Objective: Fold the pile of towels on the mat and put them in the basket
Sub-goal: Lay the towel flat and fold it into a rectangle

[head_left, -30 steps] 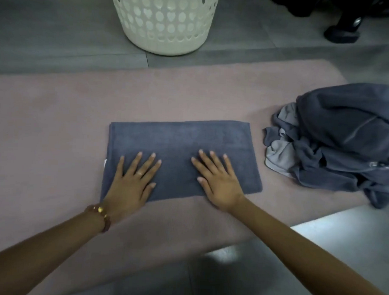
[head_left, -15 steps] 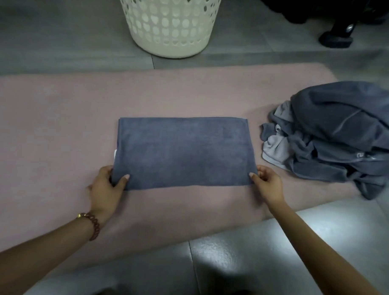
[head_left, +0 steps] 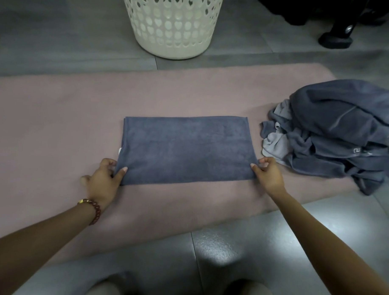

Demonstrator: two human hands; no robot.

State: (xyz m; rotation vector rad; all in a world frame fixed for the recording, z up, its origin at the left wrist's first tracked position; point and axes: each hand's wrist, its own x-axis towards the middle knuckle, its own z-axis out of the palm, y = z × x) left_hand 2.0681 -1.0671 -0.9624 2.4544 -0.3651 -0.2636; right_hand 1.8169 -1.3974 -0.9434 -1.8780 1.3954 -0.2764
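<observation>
On the dusty-pink rectangular mat (head_left: 57,125) spread over the grey tiled floor (head_left: 273,249), a slate-blue terry towel (head_left: 187,149) lies folded into a flat, wide rectangle, roughly in the mat's middle, with its long edges running left to right. The left hand (head_left: 103,179) pinches the towel's near-left corner: the thumb lies on top of the cloth and the curled fingers (head_left: 109,164) are tucked at the left edge, which lifts slightly off the mat. The right hand (head_left: 268,174) pinches the near-right corner in the same way, its thumb pressing on the top face and its fingers (head_left: 266,161) bent round the edge just beside it. A small white tag (head_left: 120,151) peeks out at the towel's left edge. A reddish-brown bead bracelet (head_left: 94,210) with one gold bead circles the left wrist. To the right, apart from the folded towel, a crumpled pile of dark blue and pale grey towels (head_left: 339,134) sits on the right end of the mat, its lower folds spilling onto the floor. Beyond the mat's far edge, a cream round plastic basket (head_left: 173,25) with heart-shaped holes in its wall stands on the floor; its rim is out of view. A black footed object (head_left: 335,39) rests on the floor at the upper right.
</observation>
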